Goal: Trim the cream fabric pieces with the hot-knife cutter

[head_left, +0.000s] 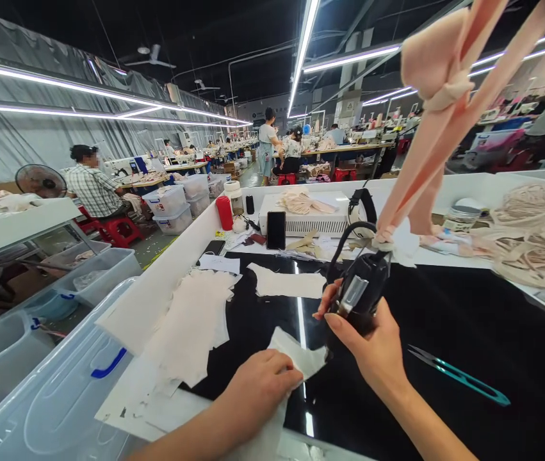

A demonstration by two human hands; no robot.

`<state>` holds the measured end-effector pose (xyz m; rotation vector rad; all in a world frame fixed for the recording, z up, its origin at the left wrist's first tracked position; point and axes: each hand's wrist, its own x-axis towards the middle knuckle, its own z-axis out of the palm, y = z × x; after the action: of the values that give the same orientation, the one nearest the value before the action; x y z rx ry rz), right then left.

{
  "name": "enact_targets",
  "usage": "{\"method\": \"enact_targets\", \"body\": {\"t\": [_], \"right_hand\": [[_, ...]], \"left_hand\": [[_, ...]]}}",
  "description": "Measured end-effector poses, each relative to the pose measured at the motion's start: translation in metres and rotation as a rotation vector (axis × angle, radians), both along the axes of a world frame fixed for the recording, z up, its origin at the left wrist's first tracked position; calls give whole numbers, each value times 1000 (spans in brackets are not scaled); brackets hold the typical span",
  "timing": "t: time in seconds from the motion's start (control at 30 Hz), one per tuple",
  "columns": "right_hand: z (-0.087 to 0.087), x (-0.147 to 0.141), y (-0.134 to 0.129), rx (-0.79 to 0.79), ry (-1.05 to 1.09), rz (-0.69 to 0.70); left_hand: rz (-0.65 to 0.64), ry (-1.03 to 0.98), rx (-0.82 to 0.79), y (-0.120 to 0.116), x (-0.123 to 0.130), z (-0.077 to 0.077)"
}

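Watching from afar, I am judging the work to be partway through one white piece [307,356]. It is lying right of the stack [198,323], and my left hand [263,388] is pinching it between thumb and curled fingers. Farther right of the stack, my right hand [378,342] is wrapping its fingers around the black tool [369,282], which is hanging from a pink strap [428,137]. That hand is hiding the tool's lower end, so I am not managing to tell whether it is touching the cloth. Another piece [287,284] is lying flat, right of the stack near its far end. Snips [445,367] are resting on the tabletop [469,314], well right of the stack, with neither hand touching them. Whether the stack is holding finished pieces or waiting ones, I am not able to say, so what is remaining is staying uncertain.
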<state>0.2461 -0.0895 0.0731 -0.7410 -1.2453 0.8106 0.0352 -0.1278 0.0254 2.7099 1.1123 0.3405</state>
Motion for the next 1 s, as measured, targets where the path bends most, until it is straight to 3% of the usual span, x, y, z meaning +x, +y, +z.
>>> {"method": "enact_targets", "body": {"t": [0.1, 0.2, 0.3, 0.43, 0.6, 0.73, 1.0], "right_hand": [[1, 2, -1, 20, -50, -45], [-3, 1, -5, 49, -31, -64], [-9, 0, -8, 53, 37, -39], [-16, 0, -11, 0, 141, 9], [-25, 7, -21, -15, 135, 7], [-31, 14, -27, -15, 126, 10], [-31, 21, -32, -32, 122, -9]], "left_hand": [[-166, -26, 28, 14, -18, 1], [-248, -55, 12, 26, -32, 2], [-213, -129, 21, 32, -32, 2], [-101, -204, 38, 43, -13, -3], [-118, -121, 80, 62, 8, -20], [-131, -76, 102, 67, 6, -30], [-163, -79, 148, 63, -5, -32]]}}
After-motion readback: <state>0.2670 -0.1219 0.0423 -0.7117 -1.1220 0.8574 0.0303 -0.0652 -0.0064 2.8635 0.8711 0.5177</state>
